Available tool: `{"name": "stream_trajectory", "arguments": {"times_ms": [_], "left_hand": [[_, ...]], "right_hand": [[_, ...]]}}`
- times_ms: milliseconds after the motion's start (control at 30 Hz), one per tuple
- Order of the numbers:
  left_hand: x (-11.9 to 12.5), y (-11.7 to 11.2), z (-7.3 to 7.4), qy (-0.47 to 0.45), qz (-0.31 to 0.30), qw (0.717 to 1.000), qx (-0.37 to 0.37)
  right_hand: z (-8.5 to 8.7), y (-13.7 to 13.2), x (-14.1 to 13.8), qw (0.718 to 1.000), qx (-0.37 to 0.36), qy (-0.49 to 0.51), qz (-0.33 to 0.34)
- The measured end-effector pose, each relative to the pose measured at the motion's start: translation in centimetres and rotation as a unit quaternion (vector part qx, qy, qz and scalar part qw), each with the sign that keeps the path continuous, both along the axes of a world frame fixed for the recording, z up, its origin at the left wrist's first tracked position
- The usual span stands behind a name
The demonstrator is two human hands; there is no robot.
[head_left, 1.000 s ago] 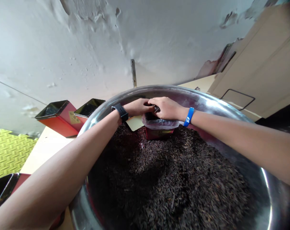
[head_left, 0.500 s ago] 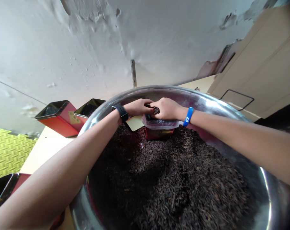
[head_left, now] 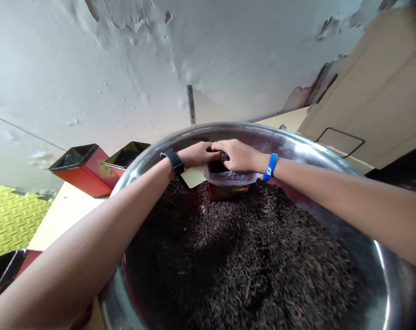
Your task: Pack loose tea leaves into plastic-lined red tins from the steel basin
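A wide steel basin (head_left: 297,151) holds a heap of dark loose tea leaves (head_left: 242,256). At its far side a red tin (head_left: 227,190) lined with a clear plastic bag (head_left: 228,178) stands sunk in the leaves. Both hands meet over the tin's mouth. My left hand (head_left: 197,155), with a black watch on the wrist, curls at the bag's left rim. My right hand (head_left: 238,155), with a blue wristband, is cupped palm down over the opening, a clump of tea leaves showing under its fingers.
Two open red tins (head_left: 78,167) (head_left: 125,156) stand on the pale table (head_left: 62,213) to the left of the basin. Another dark-lined tin (head_left: 2,272) sits at the lower left. A yellow foam mat (head_left: 12,215) lies on the floor. A peeling wall rises behind.
My right hand's fingers have shifted slightly over the tin's mouth, flattening a little. The arms, basin and tins stay where they were.
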State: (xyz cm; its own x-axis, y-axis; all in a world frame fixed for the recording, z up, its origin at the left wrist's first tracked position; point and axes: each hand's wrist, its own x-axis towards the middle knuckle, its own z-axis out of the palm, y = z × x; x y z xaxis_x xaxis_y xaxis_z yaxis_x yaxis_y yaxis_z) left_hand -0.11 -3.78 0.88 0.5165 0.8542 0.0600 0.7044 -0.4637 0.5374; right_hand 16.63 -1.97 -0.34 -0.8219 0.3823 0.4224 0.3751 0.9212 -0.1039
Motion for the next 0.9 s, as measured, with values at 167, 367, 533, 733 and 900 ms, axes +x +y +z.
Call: {"name": "stream_trajectory", "arguments": {"times_ms": [167, 367, 533, 733, 900], "left_hand": [[0.02, -0.25, 0.16, -0.003, -0.002, 1.0, 0.0], [-0.1, -0.29, 0.35, 0.018, -0.005, 1.0, -0.007], [-0.02, -0.13, 0.13, 0.029, -0.004, 1.0, 0.001], [0.06, -0.03, -0.13, 0.032, 0.006, 0.999, 0.001], [0.05, -0.15, -0.1, 0.02, 0.002, 1.0, 0.009]], "right_hand": [[0.12, -0.13, 0.16, 0.999, -0.014, -0.029, -0.028], [0.39, -0.41, 0.17, 0.992, -0.005, -0.091, -0.089], [0.23, -0.13, 0.02, 0.99, 0.014, -0.111, -0.085], [0.09, 0.08, -0.16, 0.997, 0.038, -0.068, -0.027], [0.14, -0.11, -0.12, 0.995, 0.02, -0.088, -0.045]]}}
